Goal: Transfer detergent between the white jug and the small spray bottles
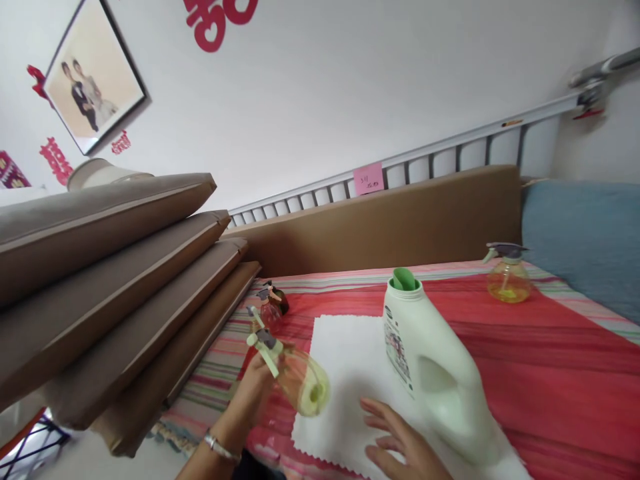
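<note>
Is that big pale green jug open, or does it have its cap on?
Open. No cap sits on the jug; its green spout shows uncovered at the top.

- Mat (345, 340): on the cloth (575, 373).
- Jug (450, 413): on the mat's right side.
- Spray bottle (303, 383): in the left hand (263, 373), at the mat's left edge.
- Right hand (400, 433): left of the jug.
- Second spray bottle (509, 283): on the cloth, right of the jug.
- Cushion stack (125, 287): far left.
- Radiator (445, 163): behind the backrest (400, 230).

Gap between jug (425, 337) and held bottle (303, 383)
</note>
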Available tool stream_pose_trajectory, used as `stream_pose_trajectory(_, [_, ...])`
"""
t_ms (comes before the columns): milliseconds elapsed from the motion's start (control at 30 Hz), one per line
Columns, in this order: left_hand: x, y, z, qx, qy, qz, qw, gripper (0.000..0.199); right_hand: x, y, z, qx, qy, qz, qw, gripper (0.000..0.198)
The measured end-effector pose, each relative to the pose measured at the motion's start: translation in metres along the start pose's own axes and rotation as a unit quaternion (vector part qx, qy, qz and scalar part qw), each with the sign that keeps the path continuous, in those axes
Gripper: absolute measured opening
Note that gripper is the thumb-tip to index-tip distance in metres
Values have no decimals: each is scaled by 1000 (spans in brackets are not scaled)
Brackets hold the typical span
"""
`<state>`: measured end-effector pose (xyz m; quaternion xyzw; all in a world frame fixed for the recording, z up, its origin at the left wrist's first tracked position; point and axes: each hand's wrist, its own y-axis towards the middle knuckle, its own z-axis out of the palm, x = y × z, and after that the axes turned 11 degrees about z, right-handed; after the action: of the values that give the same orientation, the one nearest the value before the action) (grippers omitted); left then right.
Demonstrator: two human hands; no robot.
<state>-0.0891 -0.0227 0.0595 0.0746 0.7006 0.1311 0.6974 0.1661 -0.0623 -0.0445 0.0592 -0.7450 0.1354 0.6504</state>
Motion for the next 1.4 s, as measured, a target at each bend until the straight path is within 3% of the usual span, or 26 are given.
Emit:
stream_pose_trajectory(100, [-15,-29,37,70,-75,-5,995,33,23,11,25,130,123,-20,984,92])
stream_pose_trajectory(167, [-17,-42,55,104,-94,-30,990,37,32,10,30,182,196,-45,962,101])
stream_pose_trajectory(367, [-19,-41,68,216,-149,-83,961,53,54,-16,18,199,248,-36,947,85])
stream_pose_trajectory(467, [-25,-33,72,269,-180,-81,943,43,58,-22,12,196,230,-22,953,86])
stream_pose_trajectory(600, [-16,-32,85,205,-162,-52,964,33,46,-14,12,180,214,-21,960,87])
stream_pose_trajectory(767, [3,-41,96,30,-15,-15,999,36,27,-3,12,17,89,36,995,90])
stream_pose_trajectory(833, [2,-42,94,38,-27,-29,998,39,26,-4,11,44,116,31,992,89])
stream_pose_trajectory(933, [-2,-37,89,114,-104,-56,986,39,29,-9,10,129,188,-36,973,84])
stream_pose_trajectory(1000, [-2,-34,88,110,-113,-39,987,36,31,-11,12,95,168,-37,981,85])
stream_pose_trajectory(1100, [5,-35,91,10,-73,0,997,38,30,-12,16,-10,83,13,996,88])
stream_pose_trajectory(1167, [8,-37,94,-26,-41,9,999,43,28,-11,16,-30,46,32,998,90])
stream_pose_trajectory(1233, [7,-38,93,2,-49,-7,999,45,25,-11,15,-3,59,32,998,91])
stream_pose_trajectory(1333, [-1,-37,88,104,-104,-60,987,43,22,-12,13,45,109,2,993,90])
stream_pose_trajectory(1400, [-5,-37,89,117,-93,-60,987,34,21,-12,13,32,108,-4,994,87])
